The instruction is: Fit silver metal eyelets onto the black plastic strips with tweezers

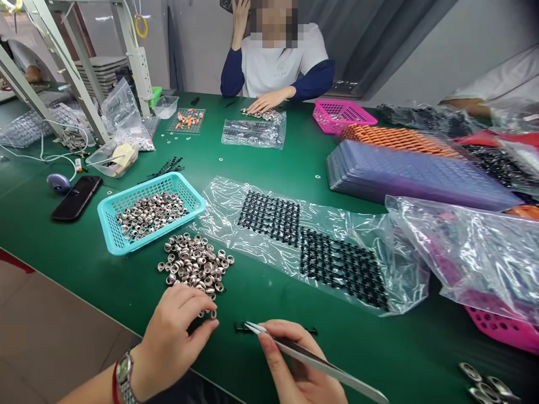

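Observation:
My left hand rests on the near edge of a loose pile of small metal rings, its fingertips pinching at a ring. My right hand holds metal tweezers, whose tips point left at a thin black strip lying on the green table. A teal basket with more metal rings stands behind the pile. Clear bags with black gridded parts lie beyond my right hand.
Across the table a person in a white top has one hand on small parts. A black phone lies left. A purple stack of trays, pink baskets and crinkled bags fill the right side. The table's near edge runs diagonally under my left wrist.

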Demonstrator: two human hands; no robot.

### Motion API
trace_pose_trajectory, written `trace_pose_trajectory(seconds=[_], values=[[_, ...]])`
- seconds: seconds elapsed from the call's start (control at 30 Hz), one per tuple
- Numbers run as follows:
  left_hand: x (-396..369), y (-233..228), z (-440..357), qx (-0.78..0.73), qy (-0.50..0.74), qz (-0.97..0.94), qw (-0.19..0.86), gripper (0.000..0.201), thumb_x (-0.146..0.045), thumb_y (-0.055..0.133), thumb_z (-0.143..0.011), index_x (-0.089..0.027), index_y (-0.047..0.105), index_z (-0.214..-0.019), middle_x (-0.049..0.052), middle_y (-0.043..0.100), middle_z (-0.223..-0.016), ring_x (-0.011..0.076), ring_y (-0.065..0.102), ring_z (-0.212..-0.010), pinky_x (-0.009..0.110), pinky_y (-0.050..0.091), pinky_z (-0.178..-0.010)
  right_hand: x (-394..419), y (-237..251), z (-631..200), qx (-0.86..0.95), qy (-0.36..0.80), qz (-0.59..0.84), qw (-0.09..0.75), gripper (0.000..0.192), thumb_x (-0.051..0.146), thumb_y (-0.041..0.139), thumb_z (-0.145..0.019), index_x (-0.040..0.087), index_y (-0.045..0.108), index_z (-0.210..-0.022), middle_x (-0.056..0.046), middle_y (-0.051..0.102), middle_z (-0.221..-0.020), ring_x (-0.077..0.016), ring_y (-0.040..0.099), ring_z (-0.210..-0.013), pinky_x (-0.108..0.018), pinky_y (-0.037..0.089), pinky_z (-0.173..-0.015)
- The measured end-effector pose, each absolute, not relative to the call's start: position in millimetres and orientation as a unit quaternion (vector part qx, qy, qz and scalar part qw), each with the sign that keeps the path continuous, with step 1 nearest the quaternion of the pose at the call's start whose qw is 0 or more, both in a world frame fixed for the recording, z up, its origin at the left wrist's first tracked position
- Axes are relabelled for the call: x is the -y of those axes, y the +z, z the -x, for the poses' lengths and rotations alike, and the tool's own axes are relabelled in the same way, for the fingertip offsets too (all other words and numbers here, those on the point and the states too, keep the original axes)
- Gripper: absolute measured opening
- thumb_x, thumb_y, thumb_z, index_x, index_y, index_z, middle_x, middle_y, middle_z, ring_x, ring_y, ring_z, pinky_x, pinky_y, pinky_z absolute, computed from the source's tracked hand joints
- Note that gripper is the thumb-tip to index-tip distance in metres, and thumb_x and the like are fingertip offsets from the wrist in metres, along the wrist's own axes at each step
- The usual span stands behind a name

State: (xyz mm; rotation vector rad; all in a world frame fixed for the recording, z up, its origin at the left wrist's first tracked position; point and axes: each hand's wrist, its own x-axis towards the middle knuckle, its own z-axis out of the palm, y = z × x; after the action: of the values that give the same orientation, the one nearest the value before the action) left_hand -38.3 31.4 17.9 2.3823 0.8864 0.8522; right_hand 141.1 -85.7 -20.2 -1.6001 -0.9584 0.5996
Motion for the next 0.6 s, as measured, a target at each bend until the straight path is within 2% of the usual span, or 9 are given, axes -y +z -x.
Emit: trace_pose_trajectory(seconds=[0.07, 0.2, 0.37, 0.6], values=[[-26.2, 15.3, 42.9, -0.309, 0.319, -0.863, 0.240, 0.015, -0.009, 0.071, -0.092, -0.022, 0.068, -0.100, 0.002, 0.077, -0.095, 0.0208, 0.072, -0.088, 0.033, 0.058, -0.080, 70.2, -14.8, -146.7, 0.444, 0.242, 0.677, 0.534, 0.016, 0.039, 0.070, -0.095, 0.024, 0.073, -0.092, -0.004, 0.075, -0.088, -0.0178, 0.075, -0.080, -0.022, 0.062, -0.072], [-21.4, 10.5, 48.9, -0.284, 0.339, -0.850, 0.286, 0.015, -0.009, 0.070, -0.093, -0.022, 0.066, -0.098, 0.002, 0.077, -0.091, 0.0194, 0.071, -0.083, 0.031, 0.059, -0.076, 34.1, -1.5, -150.4, 0.456, 0.266, 0.669, 0.523, 0.029, 0.051, 0.069, -0.092, 0.023, 0.072, -0.085, -0.005, 0.074, -0.078, -0.0192, 0.073, -0.071, -0.024, 0.056, -0.058], [-22.1, 4.1, 54.1, -0.265, 0.362, -0.825, 0.345, 0.018, -0.007, 0.070, -0.090, -0.022, 0.064, -0.098, 0.003, 0.077, -0.091, 0.0187, 0.074, -0.083, 0.028, 0.061, -0.077, 13.9, -1.5, -150.4, 0.426, 0.296, 0.678, 0.520, 0.044, 0.065, 0.069, -0.087, 0.021, 0.069, -0.083, -0.004, 0.070, -0.072, -0.0176, 0.066, -0.060, -0.026, 0.053, -0.055], [-22.1, -0.2, 54.3, -0.264, 0.361, -0.819, 0.358, 0.020, -0.006, 0.070, -0.089, -0.023, 0.063, -0.099, 0.003, 0.077, -0.091, 0.0186, 0.073, -0.083, 0.028, 0.061, -0.076, 20.3, -7.8, -151.7, 0.445, 0.299, 0.688, 0.489, 0.035, 0.056, 0.070, -0.090, 0.021, 0.071, -0.086, -0.004, 0.072, -0.078, -0.0168, 0.069, -0.067, -0.024, 0.054, -0.061]])
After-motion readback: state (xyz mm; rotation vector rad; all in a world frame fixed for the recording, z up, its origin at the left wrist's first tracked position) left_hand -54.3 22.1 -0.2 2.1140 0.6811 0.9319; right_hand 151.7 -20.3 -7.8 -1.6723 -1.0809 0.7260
